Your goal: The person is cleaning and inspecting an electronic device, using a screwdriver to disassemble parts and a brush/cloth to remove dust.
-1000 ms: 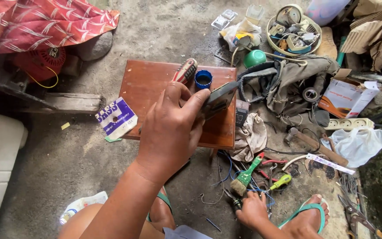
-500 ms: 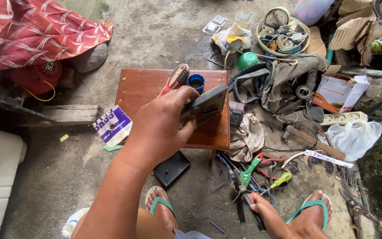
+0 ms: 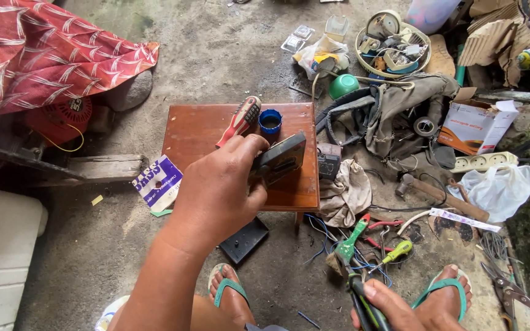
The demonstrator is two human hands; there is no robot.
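My left hand grips a dark grey, box-shaped device and holds it tilted just above a small brown wooden table. On the table's far edge lie a red-and-grey-handled screwdriver and a blue ring-shaped cap. At the bottom of the view, beside my sandalled foot, my right hand is closed on a dark-handled tool. Its tip points at a green-handled tool lying among loose wires on the floor.
A black flat plate lies under the table's near edge, a rag and a small dark box to its right. Further right are a grey bag, hammer, power strip, cardboard box and a parts basket.
My right hand has drawn back from the green-handled tool toward me and now grips a dark-handled tool. My left hand keeps the device over the table, slightly lower.
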